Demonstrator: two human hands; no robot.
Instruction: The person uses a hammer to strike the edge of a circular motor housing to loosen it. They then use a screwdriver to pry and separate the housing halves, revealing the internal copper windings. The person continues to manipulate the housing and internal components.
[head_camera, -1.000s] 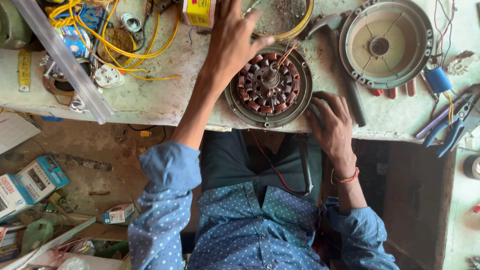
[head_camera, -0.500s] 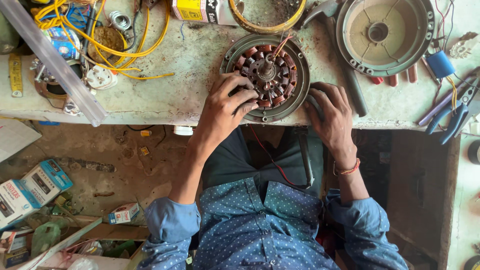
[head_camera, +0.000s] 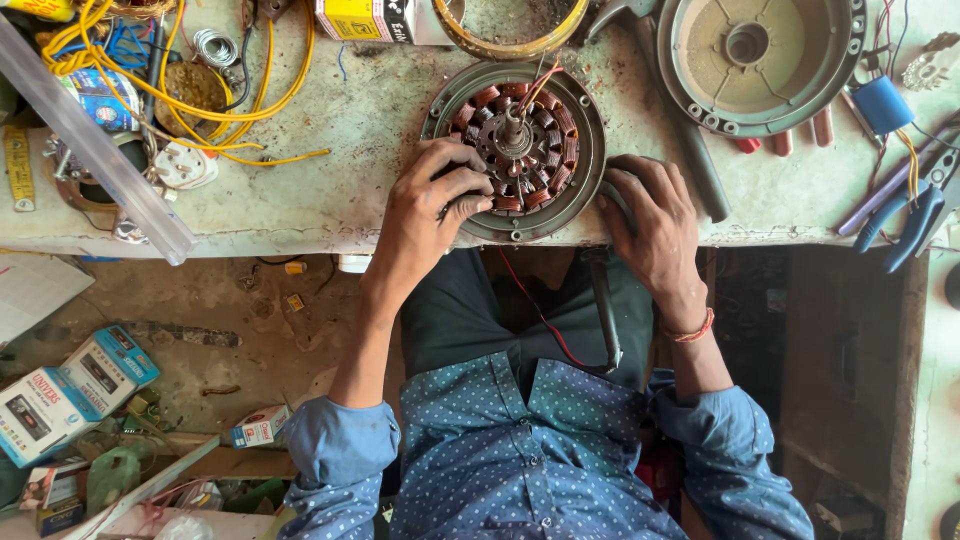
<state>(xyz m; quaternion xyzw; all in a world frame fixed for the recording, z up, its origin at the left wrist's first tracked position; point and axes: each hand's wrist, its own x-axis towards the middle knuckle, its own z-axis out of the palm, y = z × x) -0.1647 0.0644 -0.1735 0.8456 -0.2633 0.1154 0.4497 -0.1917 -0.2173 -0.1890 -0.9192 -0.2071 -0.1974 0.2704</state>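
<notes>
A round fan motor stator (head_camera: 520, 145) with copper windings and a metal rim lies near the front edge of the workbench (head_camera: 330, 190). My left hand (head_camera: 430, 205) rests on its left rim, fingers curled over the windings. My right hand (head_camera: 655, 225) lies against the stator's right rim, fingers bent over a dark grey tool handle (head_camera: 610, 300) that hangs down off the bench edge. Red and black wires run from the stator's centre and a red wire (head_camera: 540, 320) trails down over my lap.
A round metal motor cover (head_camera: 760, 60) sits at the back right, a yellow ring (head_camera: 505, 30) behind the stator. Yellow wire (head_camera: 200, 90) and a clear strip (head_camera: 95, 150) lie at left. Pliers (head_camera: 915, 215) lie at right. Boxes (head_camera: 70, 390) litter the floor.
My left hand pulled back from the far side of the bench to the stator's left rim and settled there. The right hand stayed by the right rim.
</notes>
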